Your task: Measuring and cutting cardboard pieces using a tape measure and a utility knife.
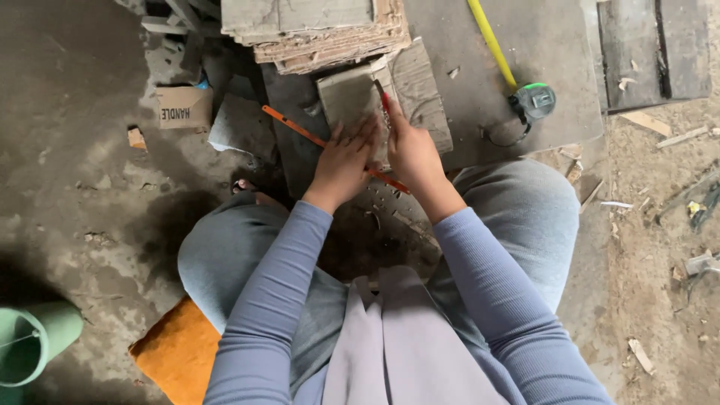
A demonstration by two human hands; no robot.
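Hands at work over a small grey block [346,96] that lies on a grey slab [525,67] on the floor, just in front of the person's knees. Left hand [343,163] lies flat, fingers spread, pressing on the block's near end. Right hand [411,154] is closed around a thin red-tipped tool [382,99], its tip on the block's right edge; whether it marks or cuts, cannot tell. Orange ruler [300,129] runs diagonally under both hands. Chips and crumbs scatter the floor between the knees, so some trimming looks done; the block appears whole, work on that edge seems unfinished. Stack of thin boards [322,34] sits past the block; yellow tape measure [531,99] lies toward the slab's right edge.
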